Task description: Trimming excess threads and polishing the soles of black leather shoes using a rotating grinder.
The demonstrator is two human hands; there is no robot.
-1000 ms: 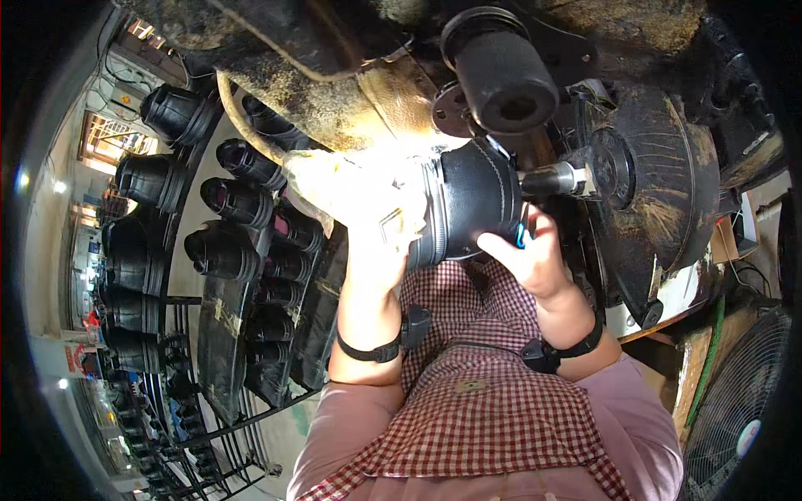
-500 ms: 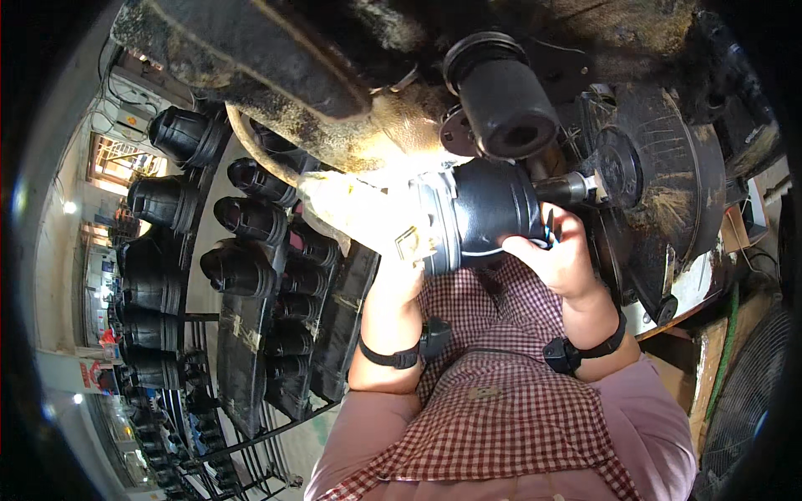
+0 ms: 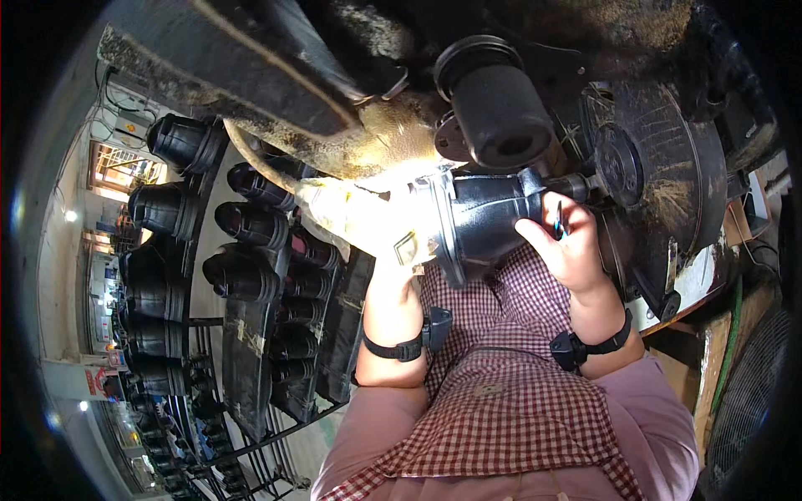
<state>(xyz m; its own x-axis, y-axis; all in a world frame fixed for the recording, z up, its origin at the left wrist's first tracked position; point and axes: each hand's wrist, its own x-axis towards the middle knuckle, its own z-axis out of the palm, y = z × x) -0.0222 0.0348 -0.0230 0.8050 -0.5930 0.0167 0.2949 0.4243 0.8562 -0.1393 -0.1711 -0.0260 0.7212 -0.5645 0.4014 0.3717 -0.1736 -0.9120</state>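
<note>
A black leather shoe (image 3: 494, 219), with a thick ridged edge along its left side, is held level under a strong light. My right hand (image 3: 575, 244) grips its right end, thumb on the near side and fingers wrapped behind. Between those fingers a small dark and blue slender item (image 3: 560, 222) shows; its kind is unclear. My left hand (image 3: 396, 271) reaches up toward the shoe's left end, but a pale lamp head (image 3: 342, 213) and white glare hide its fingers. Just above the shoe hangs a dark cylindrical roller (image 3: 505, 113), apart from my right hand.
A large dark round wheel (image 3: 656, 171) on a shaft stands right of the shoe. Racks (image 3: 246, 367) with several black shoes (image 3: 241, 271) fill the left side. A grimy machine housing (image 3: 242, 83) overhangs from above. A fan (image 3: 752, 409) sits at lower right.
The shoe has tilted and turned slightly, its ridged edge now lower. My right hand has shifted a little to the right, showing more of the blue item.
</note>
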